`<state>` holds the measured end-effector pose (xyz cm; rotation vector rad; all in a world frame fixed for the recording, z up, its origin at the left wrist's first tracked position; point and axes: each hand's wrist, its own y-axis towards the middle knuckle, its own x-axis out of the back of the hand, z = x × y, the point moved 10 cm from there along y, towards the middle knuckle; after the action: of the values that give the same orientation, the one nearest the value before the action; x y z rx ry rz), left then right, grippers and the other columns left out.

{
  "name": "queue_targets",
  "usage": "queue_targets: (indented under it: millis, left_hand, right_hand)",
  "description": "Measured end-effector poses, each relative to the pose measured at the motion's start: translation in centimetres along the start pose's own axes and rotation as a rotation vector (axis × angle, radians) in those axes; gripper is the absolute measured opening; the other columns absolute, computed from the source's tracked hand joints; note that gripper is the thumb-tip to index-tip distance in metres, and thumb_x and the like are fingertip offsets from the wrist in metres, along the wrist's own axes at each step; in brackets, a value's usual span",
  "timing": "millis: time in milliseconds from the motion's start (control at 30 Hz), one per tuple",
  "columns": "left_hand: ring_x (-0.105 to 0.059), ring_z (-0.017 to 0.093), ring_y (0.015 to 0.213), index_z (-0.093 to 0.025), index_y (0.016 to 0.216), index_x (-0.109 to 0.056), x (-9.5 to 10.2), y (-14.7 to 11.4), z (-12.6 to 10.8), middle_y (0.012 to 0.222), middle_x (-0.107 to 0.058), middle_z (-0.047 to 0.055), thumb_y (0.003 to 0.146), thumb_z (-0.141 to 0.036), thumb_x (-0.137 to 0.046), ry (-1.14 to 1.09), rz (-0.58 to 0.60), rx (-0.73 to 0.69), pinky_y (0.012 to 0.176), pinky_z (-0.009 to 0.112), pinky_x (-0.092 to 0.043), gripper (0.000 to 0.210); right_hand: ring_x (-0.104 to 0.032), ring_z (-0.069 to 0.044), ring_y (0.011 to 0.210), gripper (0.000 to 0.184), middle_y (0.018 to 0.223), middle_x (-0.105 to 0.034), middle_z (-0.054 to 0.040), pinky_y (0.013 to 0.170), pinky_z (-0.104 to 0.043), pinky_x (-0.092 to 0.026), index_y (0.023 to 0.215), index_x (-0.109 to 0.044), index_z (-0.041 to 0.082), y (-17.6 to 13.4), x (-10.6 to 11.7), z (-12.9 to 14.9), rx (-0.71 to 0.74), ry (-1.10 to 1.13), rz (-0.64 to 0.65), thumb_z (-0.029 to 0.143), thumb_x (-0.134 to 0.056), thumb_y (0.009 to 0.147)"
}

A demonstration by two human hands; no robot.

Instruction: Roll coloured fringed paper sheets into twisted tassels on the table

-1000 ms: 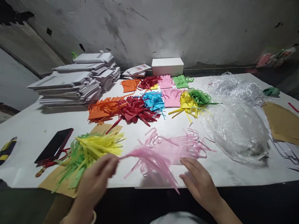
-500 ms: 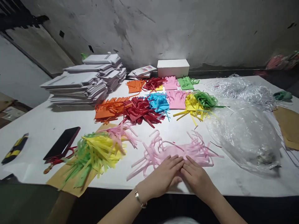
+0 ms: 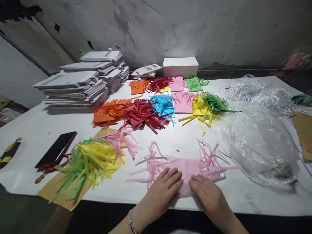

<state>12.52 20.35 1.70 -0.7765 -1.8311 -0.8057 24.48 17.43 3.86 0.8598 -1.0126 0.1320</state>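
Note:
A pale pink sheet of fringed tissue paper lies flat near the table's front edge, its cut strips spreading out to left and right. My left hand rests palm down on the left part of its plain middle, fingers extended. On the right part, my right hand lies the same way with its fingers stretched out. A strip of pink paper shows between the two hands. To the left, a bundle of yellow fringed tissue with green and pink strips sits on a brown paper envelope.
Folded fringed papers, such as the dark red one and the blue one, stand in rows behind. Stacked white packets rise at back left. A phone lies left; a clear plastic bag fills the right side.
My hands have moved apart from each other and nearer to me on the pink paper. More of its flat middle shows, lying smoother. The camera view has shifted slightly.

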Motion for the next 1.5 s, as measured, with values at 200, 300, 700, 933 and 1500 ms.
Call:
queue_targets:
  millis: [200,300,700,933,1500]
  left_hand:
    - [-0.065,0.023,0.105,-0.019,0.109,-0.063,-0.2,1.2,3.0,0.111,-0.073,0.007,0.096,-0.004,-0.046,-0.169,-0.015,0.265,0.09,0.038,-0.053,0.026]
    - [-0.067,0.022,0.088,-0.018,0.092,-0.065,-0.5,3.2,5.4,0.093,-0.072,0.006,0.099,-0.01,-0.047,-0.05,0.19,0.477,0.075,0.033,-0.052,0.02]
    - [-0.071,0.026,0.071,-0.015,0.088,-0.064,-1.1,5.9,8.4,0.08,-0.074,0.01,0.098,-0.014,-0.044,0.123,0.331,0.625,0.057,0.031,-0.043,0.022]
    - [-0.062,0.032,0.111,-0.016,0.113,-0.06,1.0,5.5,5.9,0.118,-0.068,0.015,0.094,-0.019,-0.054,0.127,0.183,0.474,0.092,0.048,-0.047,0.02]
    - [-0.055,0.022,0.082,-0.019,0.087,-0.061,1.0,0.0,2.0,0.087,-0.066,0.004,0.099,-0.01,-0.044,-0.065,-0.165,0.312,0.085,0.043,-0.035,0.023]
  right_hand:
    - [-0.059,-0.02,0.084,0.018,0.082,-0.066,-0.0014,0.082,-0.037,-0.043,0.104,-0.063,0.02,0.3,-0.9,-3.6,-0.347,0.068,0.002,0.017,-0.045,0.103]
    - [-0.057,-0.021,0.077,0.017,0.079,-0.064,-0.001,0.078,-0.039,-0.038,0.096,-0.061,0.021,0.9,-1.9,-5.2,-0.472,-0.04,0.028,0.018,-0.045,0.104]
    - [-0.059,-0.027,0.101,0.021,0.103,-0.067,-0.0109,0.098,-0.049,-0.04,0.113,-0.064,0.014,3.2,-1.4,-3.2,-0.222,-0.078,0.031,0.01,-0.054,0.095]
    - [-0.061,-0.024,0.094,0.027,0.091,-0.068,-0.0106,0.095,-0.045,-0.046,0.105,-0.065,0.01,2.7,-1.6,-2.1,-0.091,-0.048,0.028,-0.001,-0.045,0.092]
    - [-0.057,-0.02,0.09,0.022,0.088,-0.064,-0.0026,0.097,-0.045,-0.034,0.089,-0.061,0.02,-0.6,-1.2,-3.3,-0.369,-0.005,0.058,0.019,-0.044,0.103]
